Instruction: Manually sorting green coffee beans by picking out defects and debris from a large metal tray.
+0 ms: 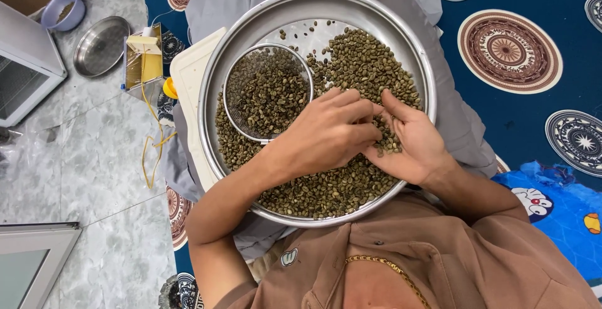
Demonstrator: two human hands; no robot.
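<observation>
Big round steel tray (401,36) on our lap, loaded with greenish-brown beans (364,64), mostly right side and near edge; far-left part of the tray floor is nearly bare, a few strays. Round wire-mesh sieve (233,105) sits inside the tray on the left, holding its own heap of the same beans. Beans are small, oval, matte olive-tan, with a darker one here and there. Our left hand (326,133) lies palm-down over the beans at tray centre, fingers bunched and curled toward the right hand; can't tell if it's pinching any. Our right hand (411,143) is palm-up just beside it, fingers loosely cupped, a few beans lying in the palm. Fingertips of both hands meet. Far left on the floor: empty steel bowl (100,45) and a lilac plastic bowl (66,11) with something brownish in it.
</observation>
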